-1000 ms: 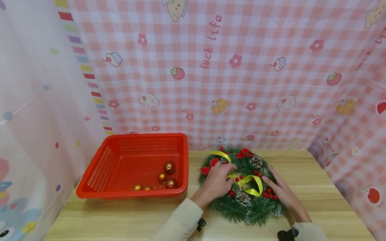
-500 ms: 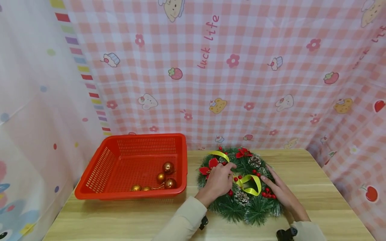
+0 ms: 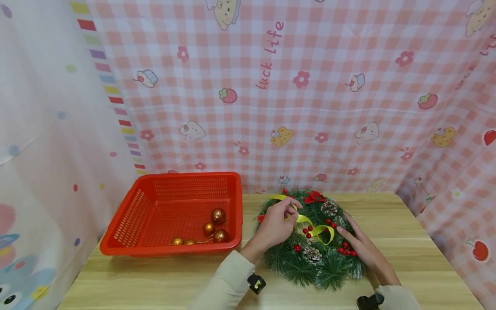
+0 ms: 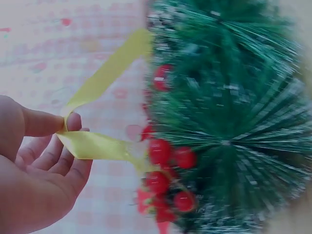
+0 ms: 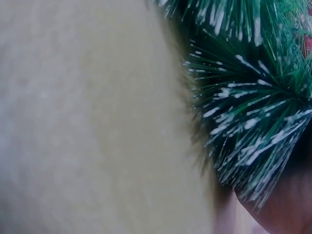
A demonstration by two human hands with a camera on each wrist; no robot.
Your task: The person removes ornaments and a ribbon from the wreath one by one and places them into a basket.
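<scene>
A green Christmas wreath (image 3: 334, 268) lies on the table, with red berries (image 3: 345, 249), red flowers (image 3: 314, 197) and pinecones (image 3: 312, 255) on it. My left hand (image 3: 276, 224) pinches a yellow ribbon (image 4: 97, 147) between thumb and finger, above the wreath's left side. From that pinch one length runs up to the wreath and another down toward its berries. A ribbon loop lies over the wreath's middle. Along the outer right edge of the wreath rests my right hand (image 3: 365, 249), fingers fairly straight and thumb over the greenery. Its fingers are mostly out of the right wrist view.
Left of the wreath stands a red plastic basket (image 3: 170, 250) with several golden baubles (image 3: 218, 215) in its right part. A pink checked cloth (image 3: 248, 112) hangs behind the wooden table (image 3: 403, 241), and more patterned cloth hangs at both sides.
My left hand has drawn back slightly up and left, pulling the ribbon with it. The ribbon loop over the middle has become smaller. My right hand stays at the wreath's edge.
</scene>
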